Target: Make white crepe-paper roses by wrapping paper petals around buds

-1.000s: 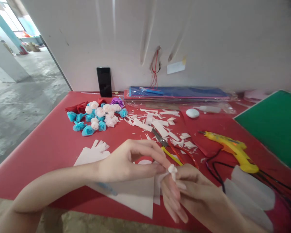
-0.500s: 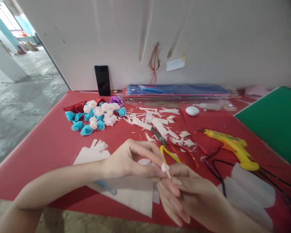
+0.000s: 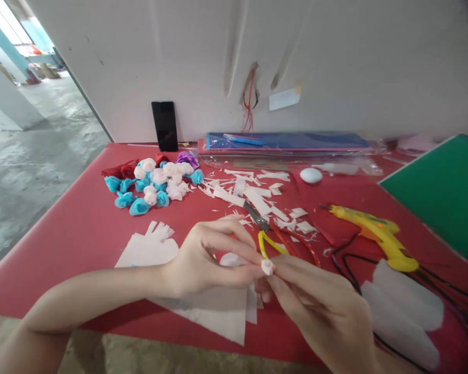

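A small white paper flower is pinched between the fingertips of both hands, just in front of the scissors. My left hand is closed on its left side with thumb and forefinger. From the right, my right hand grips it between thumb and fingers, its stem hidden. Under my hands lie white paper sheets and a cut white paper piece. The scissors, with one yellow and one red handle loop, lie just beyond the hands, blades pointing away.
Finished paper flowers in blue, pale pink, red and purple cluster at left. White paper scraps lie mid-table. A yellow glue gun with a black cord is at right, beside a green board. A phone leans against the wall.
My right hand has turned over and risen, its fingers now reaching the flower from the right. The flower has tipped so its head faces me, and its stem is no longer visible.
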The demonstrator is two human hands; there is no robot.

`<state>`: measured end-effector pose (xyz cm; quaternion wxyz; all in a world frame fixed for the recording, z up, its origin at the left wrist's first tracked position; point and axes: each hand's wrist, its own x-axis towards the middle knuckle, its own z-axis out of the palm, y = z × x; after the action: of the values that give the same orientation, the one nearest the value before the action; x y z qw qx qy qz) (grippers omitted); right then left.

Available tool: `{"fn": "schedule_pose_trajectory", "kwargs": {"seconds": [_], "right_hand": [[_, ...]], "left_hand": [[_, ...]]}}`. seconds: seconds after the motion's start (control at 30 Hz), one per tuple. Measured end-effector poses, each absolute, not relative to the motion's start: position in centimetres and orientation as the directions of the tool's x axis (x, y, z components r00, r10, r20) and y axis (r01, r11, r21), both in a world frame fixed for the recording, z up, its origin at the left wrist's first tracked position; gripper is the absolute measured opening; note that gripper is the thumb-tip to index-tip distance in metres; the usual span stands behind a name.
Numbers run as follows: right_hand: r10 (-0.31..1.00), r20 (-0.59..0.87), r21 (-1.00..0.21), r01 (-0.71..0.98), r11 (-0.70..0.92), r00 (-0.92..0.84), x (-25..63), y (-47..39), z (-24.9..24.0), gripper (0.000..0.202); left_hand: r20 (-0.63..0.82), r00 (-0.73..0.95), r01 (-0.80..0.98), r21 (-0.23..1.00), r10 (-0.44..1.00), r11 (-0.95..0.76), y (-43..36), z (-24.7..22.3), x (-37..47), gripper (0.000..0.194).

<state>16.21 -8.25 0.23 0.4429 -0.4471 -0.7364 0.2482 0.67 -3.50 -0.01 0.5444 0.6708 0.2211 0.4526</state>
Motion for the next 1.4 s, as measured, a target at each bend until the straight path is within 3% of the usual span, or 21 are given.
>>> {"fn": "schedule_pose_trajectory", "kwargs": {"seconds": [0.2, 0.5, 0.57, 0.67, 0.77, 0.9, 1.0, 1.13, 1.27, 1.4], "right_hand": [[0.846, 0.524, -0.693, 0.527, 0.492, -0.100, 16.1, -8.5, 0.2, 0.015], [0.930, 0.363, -0.848, 0.391, 0.357, -0.061, 16.3, -8.0, 0.3, 0.022], [0.964, 0.255, -0.920, 0.289, 0.264, -0.069, 16.4, -8.0, 0.1, 0.022], [0.988, 0.032, -0.999, -0.003, 0.032, -0.154, 16.5, -8.1, -0.3, 0.020], [0.948, -0.143, -0.917, -0.322, -0.235, -0.284, 16.3, -8.0, -0.5, 0.021], [0.875, -0.230, -0.762, -0.480, -0.434, -0.426, 16.1, -7.8, -0.8, 0.021], [0.901, -0.189, -0.821, -0.440, -0.364, -0.391, 16.1, -7.6, -1.0, 0.019], [0.971, 0.048, -0.988, -0.152, 0.012, -0.235, 16.0, -7.6, -0.4, 0.019], [0.939, 0.287, -0.937, 0.146, 0.316, -0.192, 16.0, -7.5, 0.2, 0.027], [0.910, 0.353, -0.896, 0.202, 0.396, -0.217, 16.3, -7.4, 0.0, 0.026]], "left_hand": [[0.436, 0.451, -0.175, 0.899, 0.779, -0.403, -3.3, -0.2, 1.0, 0.009], [0.255, 0.490, -0.177, 0.965, 0.834, -0.191, -3.3, 0.7, 0.8, 0.011], [0.208, 0.483, -0.167, 0.975, 0.851, -0.143, -3.0, 0.8, 0.8, 0.012], [0.172, 0.560, -0.173, 0.981, 0.810, -0.089, -2.8, 0.7, 0.8, 0.015], [0.169, 0.634, -0.228, 0.973, 0.754, -0.026, -2.7, 0.5, 0.8, 0.019], [0.154, 0.609, -0.287, 0.957, 0.778, 0.036, -2.7, 0.1, 1.0, 0.021], [0.172, 0.576, -0.272, 0.962, 0.799, -0.011, -2.8, -0.1, 1.0, 0.019], [0.247, 0.535, -0.235, 0.962, 0.808, -0.139, -3.2, -0.1, 0.9, 0.014], [0.334, 0.484, -0.229, 0.940, 0.809, -0.252, -3.6, -0.1, 1.0, 0.013], [0.388, 0.457, -0.203, 0.922, 0.801, -0.330, -3.6, -0.3, 1.0, 0.011]]}}
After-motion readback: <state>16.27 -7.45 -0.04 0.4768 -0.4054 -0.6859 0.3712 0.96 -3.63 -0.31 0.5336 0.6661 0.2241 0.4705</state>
